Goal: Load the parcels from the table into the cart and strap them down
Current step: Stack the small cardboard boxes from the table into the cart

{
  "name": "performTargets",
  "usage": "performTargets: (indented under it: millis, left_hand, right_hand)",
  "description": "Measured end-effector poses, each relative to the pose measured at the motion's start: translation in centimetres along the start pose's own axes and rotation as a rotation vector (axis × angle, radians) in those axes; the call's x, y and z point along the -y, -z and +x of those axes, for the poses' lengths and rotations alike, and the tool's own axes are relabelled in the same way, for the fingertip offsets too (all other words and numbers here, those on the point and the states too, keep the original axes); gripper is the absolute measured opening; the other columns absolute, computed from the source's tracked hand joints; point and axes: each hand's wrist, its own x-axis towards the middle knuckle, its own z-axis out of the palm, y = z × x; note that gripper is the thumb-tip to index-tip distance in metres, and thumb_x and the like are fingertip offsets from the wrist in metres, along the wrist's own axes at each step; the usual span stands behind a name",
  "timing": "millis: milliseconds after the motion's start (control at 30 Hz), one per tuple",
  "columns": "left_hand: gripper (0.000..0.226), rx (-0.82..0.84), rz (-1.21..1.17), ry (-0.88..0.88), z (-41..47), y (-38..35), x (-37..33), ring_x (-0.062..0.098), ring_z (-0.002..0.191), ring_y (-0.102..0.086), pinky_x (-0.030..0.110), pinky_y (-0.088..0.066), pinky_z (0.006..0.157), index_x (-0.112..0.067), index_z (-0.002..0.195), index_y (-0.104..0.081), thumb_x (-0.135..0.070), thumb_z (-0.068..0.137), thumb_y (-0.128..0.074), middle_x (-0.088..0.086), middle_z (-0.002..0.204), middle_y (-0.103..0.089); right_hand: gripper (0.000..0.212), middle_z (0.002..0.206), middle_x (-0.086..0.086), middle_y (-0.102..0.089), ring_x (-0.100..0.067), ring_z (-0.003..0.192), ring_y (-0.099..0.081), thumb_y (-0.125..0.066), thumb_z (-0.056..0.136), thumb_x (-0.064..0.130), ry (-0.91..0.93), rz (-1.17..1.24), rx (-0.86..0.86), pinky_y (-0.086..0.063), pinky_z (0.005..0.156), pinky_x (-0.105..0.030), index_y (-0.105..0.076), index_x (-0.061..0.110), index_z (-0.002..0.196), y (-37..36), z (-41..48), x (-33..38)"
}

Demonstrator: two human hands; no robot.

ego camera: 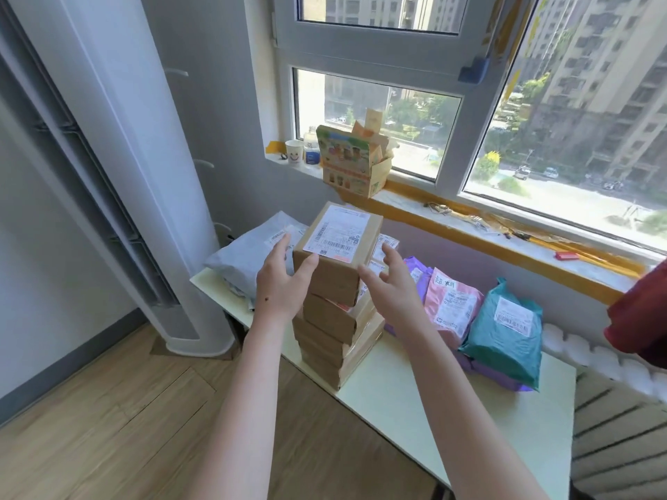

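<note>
The left hand (279, 283) and the right hand (391, 286) flank the top box (339, 240) of a stack of brown parcels (335, 337) standing on the pale table (433, 409). Both hands have their fingers spread and loose, clasping nothing; the left thumb sits at the box's near-left corner, and I cannot tell whether the right fingertips (389, 252) touch its right side. Just beyond the left fingers (284, 243) lies a grey mailer bag (245, 258), and past the right fingers, further along the table, lean a purple bag (415, 272), a pink bag (453, 304) and a teal bag (505, 330), each with a white label
</note>
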Motion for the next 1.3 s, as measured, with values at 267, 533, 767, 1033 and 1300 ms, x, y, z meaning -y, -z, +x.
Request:
performTargets:
  millis: [267,533,767,1033,1300]
  left_hand:
    - [0.036,0.097,-0.216,0.103,2.3,-0.4,1.4,0.009,0.122,-0.052,0.031,-0.039,0.107,-0.024,0.13,-0.059,-0.036,0.099,-0.046,-0.011,0.127,-0.061]
    - [0.032,0.168,-0.33,0.018,3.0,0.3,1.7,0.01,0.116,-0.058,0.038,-0.045,0.105,-0.02,0.122,-0.066,-0.032,0.099,-0.048,-0.006,0.12,-0.067]
    - [0.045,0.315,-0.523,-0.033,2.3,0.8,0.9,0.013,0.117,-0.06,0.045,-0.044,0.105,-0.027,0.124,-0.065,-0.047,0.084,-0.065,-0.006,0.118,-0.069]
    - [0.053,0.559,-0.668,-0.032,0.6,0.1,-0.3,0.02,0.115,-0.062,0.042,-0.047,0.1,-0.027,0.116,-0.068,-0.043,0.066,-0.072,0.001,0.116,-0.07]
    - [0.07,0.829,-0.672,0.024,-2.5,-2.8,-0.2,0.022,0.121,-0.058,0.043,-0.05,0.096,-0.034,0.125,-0.059,-0.044,0.058,-0.078,0.0,0.129,-0.061]
  right_hand:
    - [0.045,0.129,0.009,-0.049,-0.007,0.114,-0.05,-0.046,0.102,0.029,-0.062,0.161,0.015,-0.045,0.072,-0.009,-0.038,0.022,0.145,-1.2,0.7,0.3]
    - [0.036,0.133,0.008,-0.058,-0.01,0.121,-0.055,-0.043,0.103,0.026,-0.051,0.32,-0.05,-0.047,0.103,-0.037,-0.047,0.039,0.136,-1.2,0.6,0.2]
    - [0.04,0.125,0.012,-0.063,-0.019,0.121,-0.057,-0.046,0.101,0.032,-0.026,0.437,-0.092,-0.044,0.103,-0.046,-0.044,0.048,0.137,0.3,-1.4,0.7]
    - [0.044,0.124,0.008,-0.066,-0.012,0.106,-0.067,-0.05,0.097,0.027,0.011,0.56,-0.229,-0.056,0.073,-0.023,-0.046,0.041,0.138,2.2,-6.7,0.0]
    - [0.083,0.125,-0.003,-0.066,-0.029,0.114,-0.062,-0.083,0.058,0.059,-0.012,0.629,-0.546,-0.045,0.103,-0.053,-0.056,0.034,0.133,4.1,-13.0,-2.1]
